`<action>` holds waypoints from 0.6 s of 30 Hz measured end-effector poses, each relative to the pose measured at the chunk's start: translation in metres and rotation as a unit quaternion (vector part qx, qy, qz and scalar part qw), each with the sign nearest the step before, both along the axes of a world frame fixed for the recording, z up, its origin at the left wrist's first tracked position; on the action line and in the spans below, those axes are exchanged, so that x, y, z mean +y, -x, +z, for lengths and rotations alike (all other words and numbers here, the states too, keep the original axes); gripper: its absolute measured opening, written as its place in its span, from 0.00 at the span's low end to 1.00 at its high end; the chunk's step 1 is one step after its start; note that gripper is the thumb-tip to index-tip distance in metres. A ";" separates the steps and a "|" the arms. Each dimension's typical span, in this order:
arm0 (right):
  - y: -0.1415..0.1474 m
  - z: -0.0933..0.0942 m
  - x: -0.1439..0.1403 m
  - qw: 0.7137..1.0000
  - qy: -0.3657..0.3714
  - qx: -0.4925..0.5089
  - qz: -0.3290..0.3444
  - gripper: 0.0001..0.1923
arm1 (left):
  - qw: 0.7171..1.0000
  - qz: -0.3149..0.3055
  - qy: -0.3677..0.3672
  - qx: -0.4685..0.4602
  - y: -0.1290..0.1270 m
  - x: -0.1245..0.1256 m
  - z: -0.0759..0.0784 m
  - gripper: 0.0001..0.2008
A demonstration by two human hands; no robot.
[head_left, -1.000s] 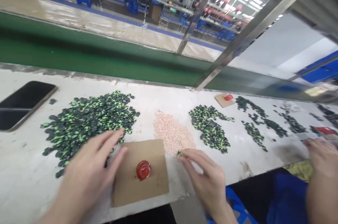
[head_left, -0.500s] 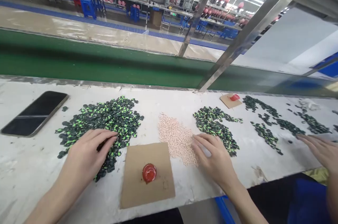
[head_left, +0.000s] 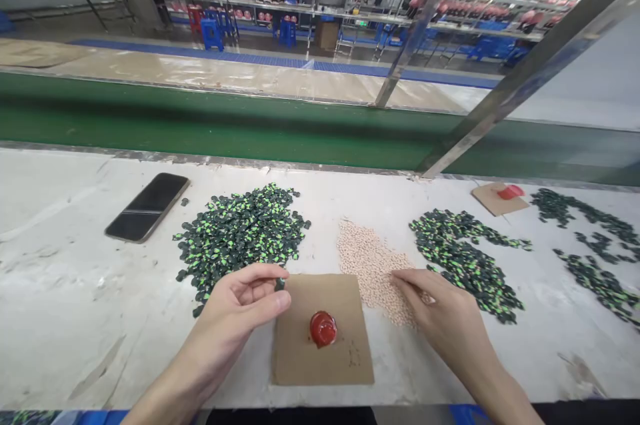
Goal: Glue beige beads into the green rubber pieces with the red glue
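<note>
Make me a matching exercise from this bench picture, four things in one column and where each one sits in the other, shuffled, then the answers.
Things:
1. phone
2. red blob
3. pale beads
4. small dark piece

Places:
A. under the right hand fingertips
B. pinched in the left hand
C. on the cardboard square
D. left of the green-black pile

Pairs: 1-D, 2-C, 3-A, 4-B

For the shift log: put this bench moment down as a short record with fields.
left hand: left hand pinches one small dark green piece between thumb and fingertips, at the near edge of the green and black pile
right hand: right hand has its fingertips in the pale pink pellets
between the hands: cardboard square carrying a red blob
further left: phone, screen dark
further right: second green pile
surface: white bench
</note>
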State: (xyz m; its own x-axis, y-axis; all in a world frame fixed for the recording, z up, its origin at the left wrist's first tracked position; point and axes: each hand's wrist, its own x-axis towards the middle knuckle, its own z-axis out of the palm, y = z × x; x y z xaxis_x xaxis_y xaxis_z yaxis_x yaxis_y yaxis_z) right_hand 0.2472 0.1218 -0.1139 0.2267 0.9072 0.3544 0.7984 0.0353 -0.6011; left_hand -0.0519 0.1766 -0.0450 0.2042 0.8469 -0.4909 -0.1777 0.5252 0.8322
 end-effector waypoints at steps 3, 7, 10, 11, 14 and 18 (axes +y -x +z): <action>0.003 0.011 -0.009 0.995 0.015 0.082 -0.047 0.09 | 0.995 0.006 -0.067 0.077 -0.004 -0.007 -0.002 0.09; 0.026 0.024 -0.026 0.974 0.045 0.214 -0.059 0.16 | 0.953 -0.090 -0.256 0.137 -0.015 -0.020 -0.007 0.06; 0.051 0.029 -0.036 0.907 0.074 0.414 -0.034 0.16 | 0.892 -0.137 -0.406 0.146 -0.033 -0.033 -0.012 0.11; 0.058 0.031 -0.038 0.866 0.084 0.492 -0.028 0.14 | 0.870 -0.133 -0.450 0.152 -0.039 -0.037 -0.014 0.12; 0.071 0.034 -0.043 0.767 0.118 0.631 0.003 0.09 | 0.806 -0.129 -0.548 0.183 -0.054 -0.047 -0.023 0.13; 0.077 0.041 -0.046 0.785 0.151 0.599 0.035 0.08 | 0.750 -0.146 -0.602 0.231 -0.055 -0.048 -0.026 0.12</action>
State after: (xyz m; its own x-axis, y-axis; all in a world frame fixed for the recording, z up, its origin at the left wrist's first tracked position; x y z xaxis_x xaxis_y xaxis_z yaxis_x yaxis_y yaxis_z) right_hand 0.1706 0.0760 -0.0727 0.1788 0.9342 -0.3086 -0.3446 -0.2343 -0.9090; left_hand 0.0027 0.1282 -0.0709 0.5111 0.6849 0.5193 0.2519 -0.6971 0.6713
